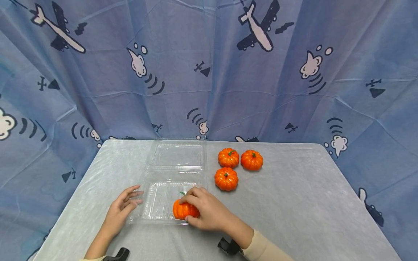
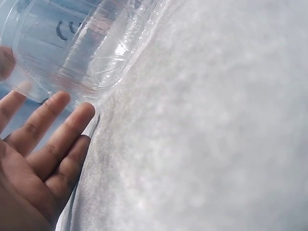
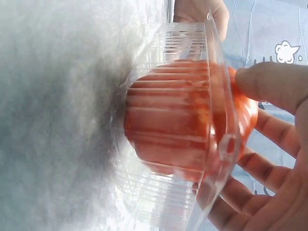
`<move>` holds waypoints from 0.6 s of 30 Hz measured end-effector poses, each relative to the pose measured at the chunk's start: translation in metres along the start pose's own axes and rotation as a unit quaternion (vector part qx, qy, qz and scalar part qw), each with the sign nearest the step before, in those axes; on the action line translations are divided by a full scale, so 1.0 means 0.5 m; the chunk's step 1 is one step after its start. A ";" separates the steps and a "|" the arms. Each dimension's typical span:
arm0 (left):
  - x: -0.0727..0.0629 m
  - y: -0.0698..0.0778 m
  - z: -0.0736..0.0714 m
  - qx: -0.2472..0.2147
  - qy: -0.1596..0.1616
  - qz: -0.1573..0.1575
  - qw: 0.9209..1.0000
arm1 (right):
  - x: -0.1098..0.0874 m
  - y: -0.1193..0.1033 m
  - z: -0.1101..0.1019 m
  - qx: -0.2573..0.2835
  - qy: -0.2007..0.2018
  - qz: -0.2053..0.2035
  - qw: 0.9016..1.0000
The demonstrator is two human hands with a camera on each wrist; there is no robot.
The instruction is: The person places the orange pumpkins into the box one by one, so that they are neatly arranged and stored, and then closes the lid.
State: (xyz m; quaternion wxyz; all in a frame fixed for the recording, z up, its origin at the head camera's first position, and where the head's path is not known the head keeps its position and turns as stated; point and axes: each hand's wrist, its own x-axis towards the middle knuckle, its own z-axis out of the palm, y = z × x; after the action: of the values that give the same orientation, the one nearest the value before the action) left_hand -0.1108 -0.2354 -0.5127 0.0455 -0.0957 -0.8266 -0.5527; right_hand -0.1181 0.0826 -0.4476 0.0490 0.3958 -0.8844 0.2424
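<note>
My right hand [image 1: 207, 210] grips a small orange pumpkin [image 1: 184, 209] with a green stem, its thumb and fingers around the sides. The pumpkin sits low in the front right part of a clear plastic clamshell container [image 1: 160, 203]. Through the container's ribbed wall the pumpkin [image 3: 168, 120] shows in the right wrist view, with the thumb on its upper part. My left hand [image 1: 121, 210] is at the container's left side, fingers extended and spread along the rim. In the left wrist view, the left fingertips [image 2: 84, 113] are right by the clear wall, with nothing in the palm.
The container's lid [image 1: 177, 156] lies folded back behind its base. Three more orange pumpkins [image 1: 226, 178] stand together to the right of the lid on the whitish table [image 1: 294, 203]. A blue curtain [image 1: 176, 72] with airplane prints hangs behind the table.
</note>
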 end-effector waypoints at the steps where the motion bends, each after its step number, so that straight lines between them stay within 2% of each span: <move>1: 0.000 0.000 0.000 0.001 0.000 0.000 1.000 | -0.001 0.000 0.000 0.002 0.001 -0.001 1.000; 7: 0.000 0.002 0.000 0.001 0.000 0.000 1.000 | -0.004 0.002 -0.001 0.019 0.004 0.007 1.000; 18: 0.000 0.003 -0.001 0.002 0.000 -0.003 1.000 | -0.006 0.004 0.000 0.016 0.008 0.003 1.000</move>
State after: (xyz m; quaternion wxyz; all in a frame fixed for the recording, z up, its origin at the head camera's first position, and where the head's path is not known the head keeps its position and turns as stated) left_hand -0.1107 -0.2351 -0.5113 0.0441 -0.0927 -0.8281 -0.5511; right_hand -0.1176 0.0859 -0.4491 0.0490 0.3921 -0.8812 0.2595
